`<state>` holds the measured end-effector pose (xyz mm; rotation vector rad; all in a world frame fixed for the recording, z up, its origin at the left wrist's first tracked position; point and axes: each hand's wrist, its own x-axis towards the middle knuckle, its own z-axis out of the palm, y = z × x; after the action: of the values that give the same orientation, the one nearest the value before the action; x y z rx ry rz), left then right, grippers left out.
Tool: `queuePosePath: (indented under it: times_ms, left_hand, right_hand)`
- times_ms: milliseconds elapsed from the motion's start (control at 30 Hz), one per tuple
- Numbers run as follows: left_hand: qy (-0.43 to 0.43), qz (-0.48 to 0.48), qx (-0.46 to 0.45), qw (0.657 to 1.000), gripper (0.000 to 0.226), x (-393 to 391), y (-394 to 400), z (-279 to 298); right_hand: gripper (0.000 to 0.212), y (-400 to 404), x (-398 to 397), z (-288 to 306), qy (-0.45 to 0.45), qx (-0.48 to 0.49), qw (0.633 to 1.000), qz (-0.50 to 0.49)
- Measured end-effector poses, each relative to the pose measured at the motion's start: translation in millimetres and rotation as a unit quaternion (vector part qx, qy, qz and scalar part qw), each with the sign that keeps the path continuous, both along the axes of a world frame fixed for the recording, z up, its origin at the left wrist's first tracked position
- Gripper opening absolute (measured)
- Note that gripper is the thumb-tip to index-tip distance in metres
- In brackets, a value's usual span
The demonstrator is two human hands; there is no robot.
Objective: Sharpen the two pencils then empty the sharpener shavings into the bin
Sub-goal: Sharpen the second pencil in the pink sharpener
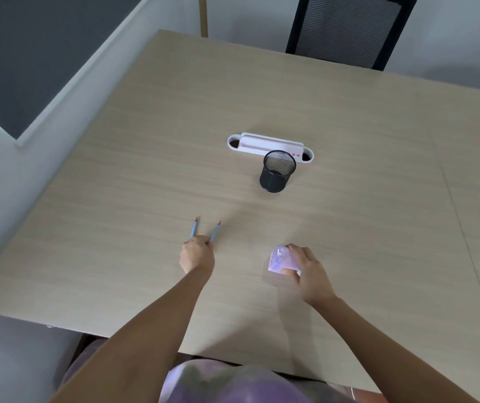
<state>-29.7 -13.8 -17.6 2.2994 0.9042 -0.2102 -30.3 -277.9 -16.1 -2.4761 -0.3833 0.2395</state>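
Two light-blue pencils with red tips lie on the wooden table, one to the left (194,227) and one to the right (215,231), both pointing away from me. My left hand (197,253) covers their near ends with its fingers curled over them. A pale purple translucent sharpener box (280,259) sits on the table to the right, and my right hand (308,271) grips it from its right side. A black mesh cup-shaped bin (277,175) stands upright farther back, near the table's middle.
A white oval cable tray (270,147) is set into the table (145,158) just behind the bin. A black mesh chair (349,30) stands at the far edge. A white partition wall runs along the left side.
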Motion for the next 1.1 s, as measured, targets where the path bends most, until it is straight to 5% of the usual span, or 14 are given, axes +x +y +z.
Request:
queuePosePath:
  times_ms: [833,967,1100]
  left_hand:
    - [0.038,-0.004,-0.007,0.999,0.031,11,17,-1]
    - [-0.069,-0.089,0.028,0.993,0.037,3,-2,0]
    - [-0.09,-0.252,-0.127,0.955,0.05,-3,-47,-6]
  right_hand:
    - [0.048,7,-2,1,-0.008,-0.033,0.999,-0.031]
    - [0.048,8,-1,2,-0.002,-0.027,0.999,-0.032]
    - [0.044,9,0,3,-0.001,-0.048,0.998,-0.031]
